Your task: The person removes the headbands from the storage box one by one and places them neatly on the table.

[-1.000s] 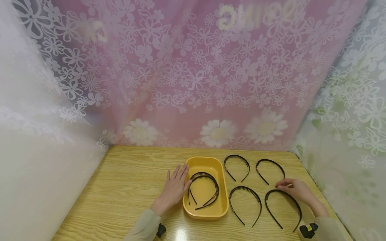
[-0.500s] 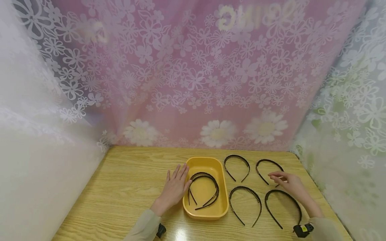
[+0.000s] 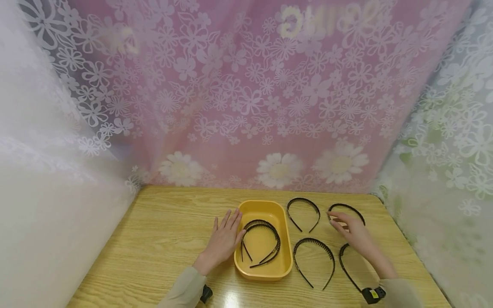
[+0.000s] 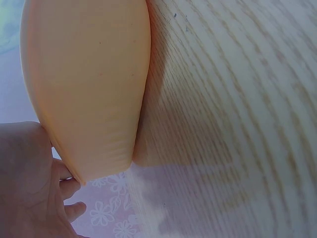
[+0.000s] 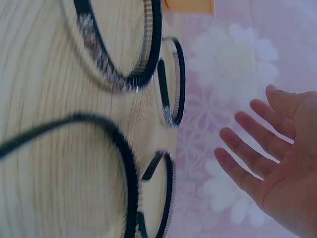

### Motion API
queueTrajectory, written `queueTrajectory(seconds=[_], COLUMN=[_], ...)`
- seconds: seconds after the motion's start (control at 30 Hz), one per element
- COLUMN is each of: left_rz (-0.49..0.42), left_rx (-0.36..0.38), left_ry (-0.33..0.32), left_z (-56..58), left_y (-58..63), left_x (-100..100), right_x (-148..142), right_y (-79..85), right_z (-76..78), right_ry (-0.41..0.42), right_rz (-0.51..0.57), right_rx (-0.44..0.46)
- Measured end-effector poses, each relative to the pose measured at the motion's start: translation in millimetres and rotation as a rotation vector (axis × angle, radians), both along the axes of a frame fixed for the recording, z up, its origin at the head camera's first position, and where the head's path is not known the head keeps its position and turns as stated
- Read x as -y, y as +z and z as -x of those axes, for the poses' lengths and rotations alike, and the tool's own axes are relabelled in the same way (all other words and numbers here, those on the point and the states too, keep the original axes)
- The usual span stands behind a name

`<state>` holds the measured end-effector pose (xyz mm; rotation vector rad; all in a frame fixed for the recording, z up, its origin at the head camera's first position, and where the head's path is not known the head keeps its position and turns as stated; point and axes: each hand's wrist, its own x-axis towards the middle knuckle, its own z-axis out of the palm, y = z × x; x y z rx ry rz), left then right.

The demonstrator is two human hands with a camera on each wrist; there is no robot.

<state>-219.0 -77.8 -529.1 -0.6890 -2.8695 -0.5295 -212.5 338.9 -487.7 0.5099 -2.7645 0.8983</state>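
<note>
My left hand (image 3: 223, 241) rests along the left rim of a yellow plastic basin (image 3: 263, 273), fingers straight. In the left wrist view its fingers lie along the rim of the basin (image 4: 89, 89). Two black toothed headbands (image 3: 278, 239) overlap inside the basin. Above the table on the right, my right hand (image 3: 354, 233) holds nothing; the right wrist view shows its fingers spread and relaxed. It overlaps the back right headband (image 3: 352, 208), and its forearm partly covers the front right headband (image 3: 345, 267).
Two more headbands lie right of the basin: a back one (image 3: 303, 199) and a front one (image 3: 313, 240), the latter showing sparkly trim in the right wrist view. A pink floral curtain (image 3: 231, 107) hangs behind the wooden table (image 3: 173, 231); pale sheets flank both sides.
My right hand has moved left from between the two right headbands, its fingers now over the back right one. The left hand has stayed at the basin.
</note>
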Motion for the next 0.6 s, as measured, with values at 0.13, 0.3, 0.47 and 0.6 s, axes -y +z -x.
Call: queueTrajectory(seconds=[0.13,0.3,0.47,0.6], left_rz=[0.0,-0.001,0.009,0.013], left_rx=[0.003,0.009,0.016,0.018], left_ry=[0.001,0.0,0.002,0.003], left_z=[-0.4,-1.1,-1.3,-1.6], left_y=[0.9,2.7,3.6,4.0], left_x=[0,0,0,0], right_x=[17,36,54,71], right_y=[-1.3,-11.6,-17.1,-16.2], right_z=[-0.4,3.7,5.4,4.1], right_ry=[0.017,0.036,0.088,0.103], right_rz=[-0.037,-0.088,-0.109,-0.149], right_rx=[-0.048,-0.109,-0.145,-0.148])
